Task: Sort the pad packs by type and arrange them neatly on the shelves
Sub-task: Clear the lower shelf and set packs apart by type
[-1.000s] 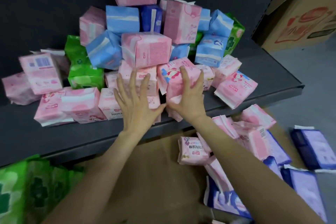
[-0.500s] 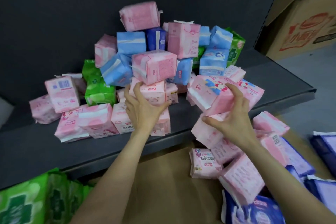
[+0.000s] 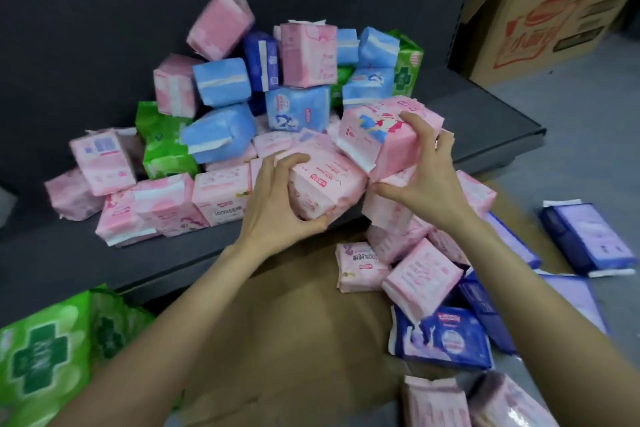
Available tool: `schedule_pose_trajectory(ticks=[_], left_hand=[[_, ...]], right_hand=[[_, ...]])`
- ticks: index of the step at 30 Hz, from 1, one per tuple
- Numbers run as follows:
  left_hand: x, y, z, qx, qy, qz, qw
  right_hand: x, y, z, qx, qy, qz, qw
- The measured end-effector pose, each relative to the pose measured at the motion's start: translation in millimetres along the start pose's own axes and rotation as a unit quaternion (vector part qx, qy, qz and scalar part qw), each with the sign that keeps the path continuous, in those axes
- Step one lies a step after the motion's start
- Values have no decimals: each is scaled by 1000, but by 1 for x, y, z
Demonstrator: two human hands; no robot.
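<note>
Gripping hand, left: left hand (image 3: 277, 208) curls fingers (image 3: 294, 159) round a pink pack (image 3: 327, 189) at the shelf (image 3: 491, 128) front edge.
Pack axis: long side runs left-back to right-front, label face up.
Right hand: right hand (image 3: 426, 184) grasps a cartoon-printed pink pack (image 3: 381, 135), tilted, long axis slanting up right.
Pile: mixed packs (image 3: 221, 80) behind.
</note>
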State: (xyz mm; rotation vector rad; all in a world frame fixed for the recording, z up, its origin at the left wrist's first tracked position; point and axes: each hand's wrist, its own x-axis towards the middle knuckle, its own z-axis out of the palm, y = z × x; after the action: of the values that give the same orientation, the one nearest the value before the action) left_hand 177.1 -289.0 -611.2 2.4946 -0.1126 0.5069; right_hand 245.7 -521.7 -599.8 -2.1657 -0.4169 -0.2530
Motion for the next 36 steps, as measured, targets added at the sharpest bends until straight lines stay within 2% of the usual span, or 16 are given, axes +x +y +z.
schedule_pose_trajectory(ticks=[5, 8, 12, 14, 18, 21, 23, 26, 28, 29, 31, 33, 36], left_hand=[[17, 53, 59, -89, -42, 33, 995], [22, 82, 98, -144, -45, 61, 987], [28, 134, 168, -189, -46, 80, 978], [37, 153, 199, -184, -45, 84, 978], [59, 163, 248, -96, -79, 160, 979], [72, 160, 279, -22, -117, 240, 963], [77, 165, 297, 36, -137, 294, 945], [76, 172, 324, 232, -233, 340, 881], [78, 175, 336, 304, -267, 325, 855], [80, 177, 337, 294, -280, 319, 856], [83, 180, 331, 213, -326, 307, 868], [83, 178, 311, 121, -341, 300, 883], [74, 154, 265, 30, -263, 337, 904]], right_hand=[[-21, 33, -66, -136, 69, 21, 988], [-37, 56, -97, -173, 123, 43, 976], [-62, 101, -136, -251, 199, 113, 941], [-64, 123, -144, -271, 210, 168, 924], [-64, 165, -148, -310, 129, 251, 908], [-69, 195, -146, -328, 57, 286, 898], [-76, 216, -142, -325, -1, 335, 884], [-89, 240, -134, -332, -144, 392, 846], [-90, 245, -133, -324, -198, 386, 841], [-88, 245, -133, -311, -198, 381, 848], [-86, 243, -132, -292, -157, 383, 862], [-90, 234, -126, -335, -97, 344, 872], [-93, 204, -111, -337, -1, 217, 916]])
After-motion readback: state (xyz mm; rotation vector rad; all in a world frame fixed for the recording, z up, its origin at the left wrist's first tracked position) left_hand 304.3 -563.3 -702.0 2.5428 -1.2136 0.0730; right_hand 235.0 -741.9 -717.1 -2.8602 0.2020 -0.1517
